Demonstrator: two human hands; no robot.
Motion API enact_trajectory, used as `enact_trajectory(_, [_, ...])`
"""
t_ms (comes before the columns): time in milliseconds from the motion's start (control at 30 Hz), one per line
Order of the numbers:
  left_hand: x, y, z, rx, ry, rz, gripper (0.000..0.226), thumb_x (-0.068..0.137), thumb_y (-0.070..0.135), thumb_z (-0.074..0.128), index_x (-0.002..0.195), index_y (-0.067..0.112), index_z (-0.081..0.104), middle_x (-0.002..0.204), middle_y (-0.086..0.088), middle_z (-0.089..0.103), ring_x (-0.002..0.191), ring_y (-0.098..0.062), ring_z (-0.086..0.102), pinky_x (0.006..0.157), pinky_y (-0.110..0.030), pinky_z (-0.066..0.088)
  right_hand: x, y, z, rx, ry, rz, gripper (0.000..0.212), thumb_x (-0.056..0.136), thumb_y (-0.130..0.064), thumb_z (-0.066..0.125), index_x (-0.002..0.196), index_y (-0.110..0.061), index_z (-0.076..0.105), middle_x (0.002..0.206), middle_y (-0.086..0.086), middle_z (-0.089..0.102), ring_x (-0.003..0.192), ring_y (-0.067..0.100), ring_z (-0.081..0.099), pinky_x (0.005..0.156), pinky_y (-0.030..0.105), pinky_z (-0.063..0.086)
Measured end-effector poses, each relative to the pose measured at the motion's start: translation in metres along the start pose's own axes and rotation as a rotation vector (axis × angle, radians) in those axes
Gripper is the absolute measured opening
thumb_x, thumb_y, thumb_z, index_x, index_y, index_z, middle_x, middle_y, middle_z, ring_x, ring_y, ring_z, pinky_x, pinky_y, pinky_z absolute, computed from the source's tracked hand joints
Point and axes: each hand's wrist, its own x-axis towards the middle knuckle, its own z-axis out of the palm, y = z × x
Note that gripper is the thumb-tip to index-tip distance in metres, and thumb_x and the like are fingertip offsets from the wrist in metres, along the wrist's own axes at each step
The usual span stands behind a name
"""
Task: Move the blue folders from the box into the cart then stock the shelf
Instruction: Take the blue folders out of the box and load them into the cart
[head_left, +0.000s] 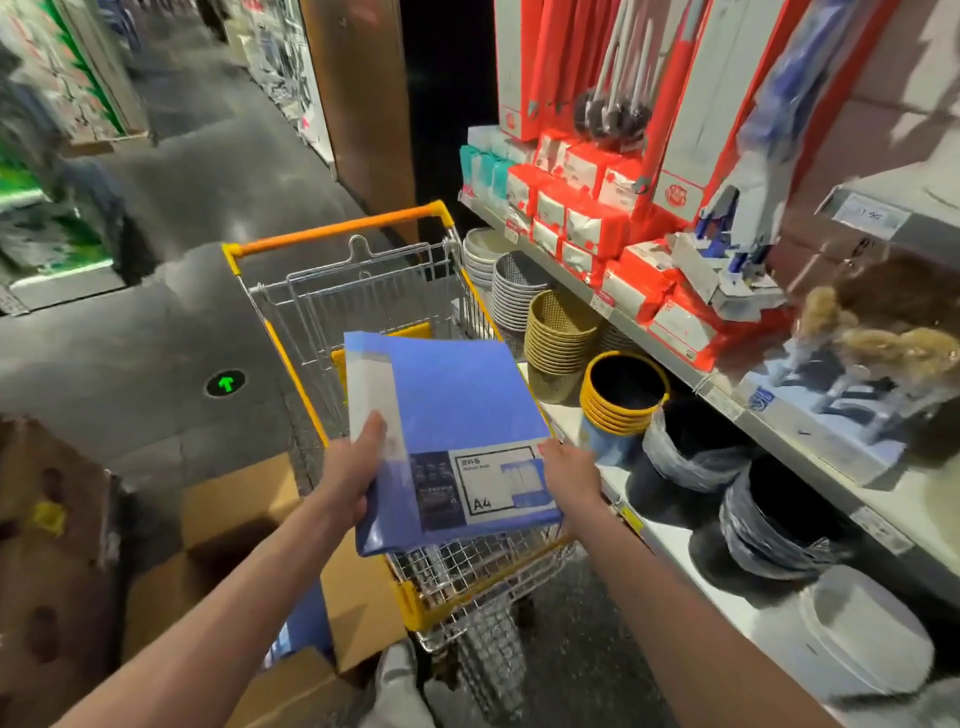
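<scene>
A stack of blue folders (447, 405) with a white A4 label hangs over the basket of the wire cart (332, 291), which has yellow trim and an orange handle. My left hand (353, 467) grips the stack's left edge, thumb on top. My right hand (569, 475) holds its right edge near the label. Below my left arm stands an open cardboard box (228, 525), and more blue folders (306, 621) show inside it. The shelf (670, 551) runs along the right.
The shelf unit holds red-and-white packets (587, 218), stacked woven baskets (558, 332), yellow-rimmed bins (621, 395) and black buckets (779, 519). A second cardboard box (47, 545) stands at the far left. A green floor arrow (225, 383) marks the dark aisle.
</scene>
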Motion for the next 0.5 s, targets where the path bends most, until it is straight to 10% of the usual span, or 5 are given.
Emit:
enact_trajectory(200, [0.122, -0.017, 0.012, 0.061, 0.005, -0.069, 0.046, 0.103, 0.042, 0.052, 0.101, -0.003, 0.059, 0.060, -0.010, 0.047, 0.042, -0.018, 0.042, 0.041, -0.021, 0.027, 0.065, -0.013, 0.053, -0.325, -0.001, -0.002, 0.039, 0.105, -0.031, 0.039, 0.113, 0.001, 0.059, 0.117, 0.024, 0.062, 0.108, 0.039, 0.058, 0.076, 0.036, 0.039])
enact_trajectory(333, [0.201, -0.035, 0.021, 0.055, 0.024, -0.104, 0.051, 0.102, 0.035, 0.056, 0.116, -0.014, 0.059, 0.084, -0.041, 0.058, 0.067, -0.033, 0.061, 0.051, -0.026, 0.033, 0.102, -0.018, 0.088, -0.464, -0.093, 0.022, 0.035, 0.104, -0.029, 0.043, 0.119, 0.000, 0.058, 0.116, 0.020, 0.063, 0.113, 0.037, 0.057, 0.081, 0.034, 0.042])
enact_trajectory(433, [0.252, -0.055, 0.035, 0.046, 0.018, -0.172, 0.036, 0.100, 0.033, 0.060, 0.107, -0.003, 0.059, 0.067, -0.018, 0.059, 0.054, -0.019, 0.063, 0.046, -0.018, 0.038, 0.127, -0.018, 0.111, -0.505, -0.171, 0.066, 0.031, 0.103, -0.027, 0.045, 0.115, -0.003, 0.061, 0.113, 0.018, 0.067, 0.108, 0.033, 0.062, 0.083, 0.035, 0.045])
enact_trajectory(500, [0.286, -0.079, 0.045, 0.016, -0.002, -0.232, 0.056, 0.089, 0.046, 0.067, 0.117, -0.001, 0.059, 0.090, -0.011, 0.069, 0.080, -0.027, 0.070, 0.060, -0.029, 0.049, 0.139, -0.015, 0.121, -0.533, -0.207, 0.111, 0.032, 0.103, -0.027, 0.045, 0.119, -0.004, 0.061, 0.117, 0.017, 0.067, 0.109, 0.032, 0.062, 0.088, 0.035, 0.046])
